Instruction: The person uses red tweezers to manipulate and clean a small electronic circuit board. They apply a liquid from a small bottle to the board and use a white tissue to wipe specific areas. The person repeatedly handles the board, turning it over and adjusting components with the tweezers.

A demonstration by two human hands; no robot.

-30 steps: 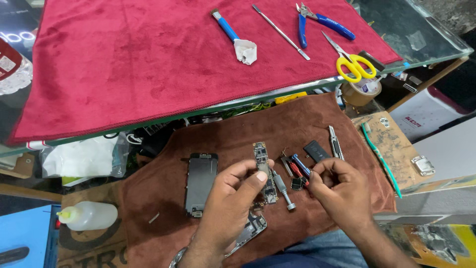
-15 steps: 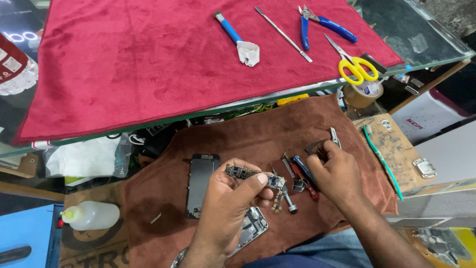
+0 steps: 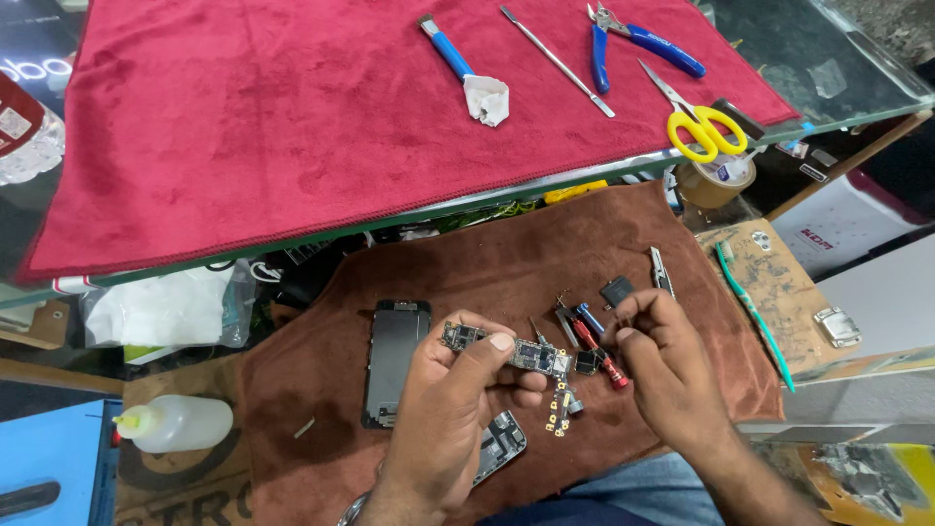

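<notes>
My left hand [image 3: 453, 414] grips a narrow phone circuit board [image 3: 511, 353] between thumb and fingers and holds it level above the brown cloth [image 3: 487, 258]. A small flex part with gold contacts [image 3: 559, 414] dangles from the board's right end. My right hand [image 3: 667, 375] hovers just right of the board with its fingertips pinched together. Nothing shows between them. Below its fingers lie a red screwdriver [image 3: 602, 358] and a blue one [image 3: 589, 317]. A black phone screen [image 3: 394, 360] lies left of my left hand. Under that hand an open phone frame [image 3: 504, 443] is partly hidden.
A small black part [image 3: 616, 290] and a metal tool [image 3: 662, 271] lie on the brown cloth. On the red cloth [image 3: 292, 127] are a blue-handled brush [image 3: 453, 54], metal rod [image 3: 557, 49], blue pliers [image 3: 643, 39] and yellow scissors [image 3: 696, 125]. A squeeze bottle [image 3: 175, 424] stands left, a tape roll [image 3: 716, 180] right.
My left hand turned the circuit board from upright to lying crosswise and raised it a little. My right hand drew its fingers together and shifted slightly right, above the screwdrivers.
</notes>
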